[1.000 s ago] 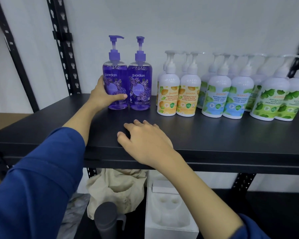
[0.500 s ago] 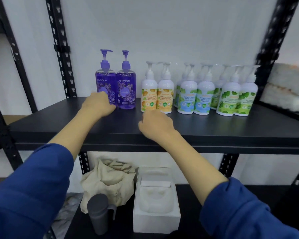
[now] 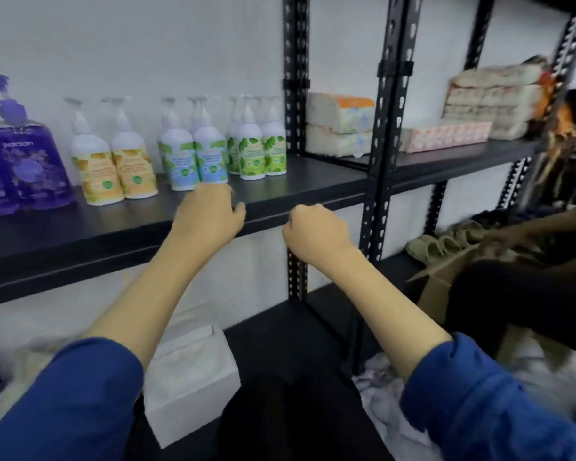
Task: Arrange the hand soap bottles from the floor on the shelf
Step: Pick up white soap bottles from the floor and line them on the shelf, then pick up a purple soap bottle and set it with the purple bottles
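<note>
Hand soap bottles stand in a row on the black shelf [image 3: 316, 186]: purple pump bottles [image 3: 24, 161] at the far left, then orange-label bottles [image 3: 113, 168], blue-label bottles [image 3: 193, 158] and green-label bottles [image 3: 263, 151]. My left hand [image 3: 210, 216] hovers at the shelf's front edge, just in front of the blue-label bottles, fingers loosely curled and holding nothing. To its right, my right hand [image 3: 316, 232] hangs just below the shelf edge, also curled and empty. The picture is blurred by motion.
Black perforated uprights [image 3: 389, 128] split the shelving. Tissue packs [image 3: 340, 124], a pink box [image 3: 446, 136] and stacked packs [image 3: 492, 98] fill the right bay. A white box [image 3: 190, 367] sits on the lower shelf. Another person's arm [image 3: 539, 227] reaches in near sandals [image 3: 446, 241] at the right.
My view has swung to the right. My left hand let go of the purple bottle, and both hands drew back and rightward to the shelf's front edge.
</note>
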